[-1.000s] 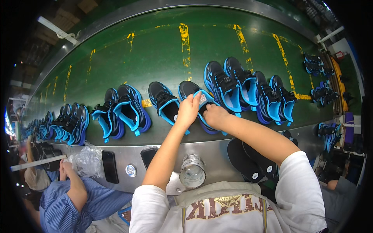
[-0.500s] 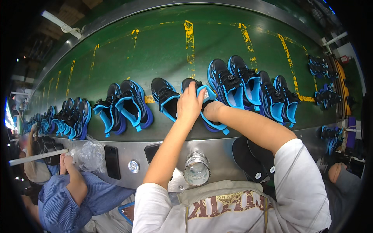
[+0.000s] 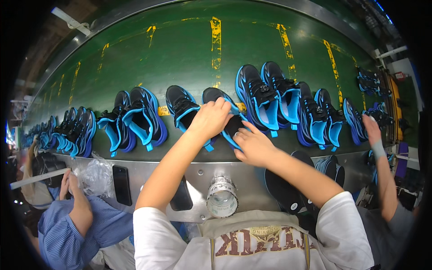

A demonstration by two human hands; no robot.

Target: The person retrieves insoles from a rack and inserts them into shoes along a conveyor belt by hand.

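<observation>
A black sneaker with a bright blue lining stands on the green belt in front of me, toe pointing away. My left hand is closed over its tongue and lace area, hiding that part. At the opening's right side, my right hand pinches the blue collar, thumb and finger at its edge. The matching sneaker sits just left, its opening partly behind my left hand. Close on the right stands another pair of the same kind, with the nearer sneaker beside my right fingertips.
More sneaker pairs line the belt both ways. On the metal ledge are a clear tape roll, phones, crumpled plastic and black insoles. Co-workers sit either side; one's hand touches a sneaker at right.
My right hand has come out of the sneaker to its collar edge. The small pale piece near my left fingers no longer shows. Shoes sit slightly further left; a co-worker's arm has appeared at right.
</observation>
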